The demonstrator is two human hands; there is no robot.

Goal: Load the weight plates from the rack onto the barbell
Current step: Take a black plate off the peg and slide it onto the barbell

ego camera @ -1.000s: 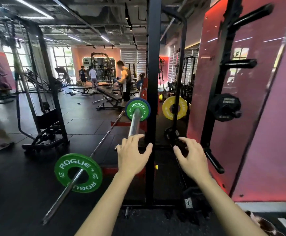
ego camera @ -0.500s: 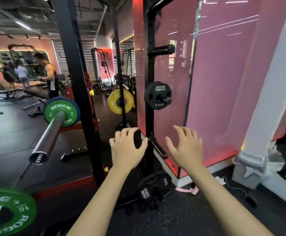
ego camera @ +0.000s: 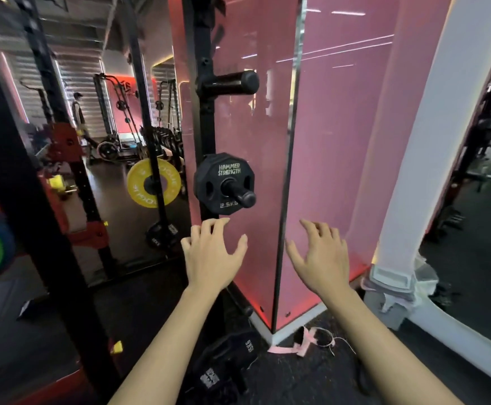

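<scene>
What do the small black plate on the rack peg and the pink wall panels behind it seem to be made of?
Black plate: likely rubber- or urethane-coated, given its matte faceted surface and raised pale lettering. Pink wall panels: glossy glass or acrylic, since they mirror streaks of light; which one is unclear.

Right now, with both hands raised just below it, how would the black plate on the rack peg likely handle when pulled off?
The black 2.5 kg plate is probably rigid and light enough for one hand, going by its marking. Its faceted rim and cut-out slots should give fingers purchase. Hanging on the storage peg, it must likely slide straight outward; set on edge, its flats should resist rolling.
</scene>
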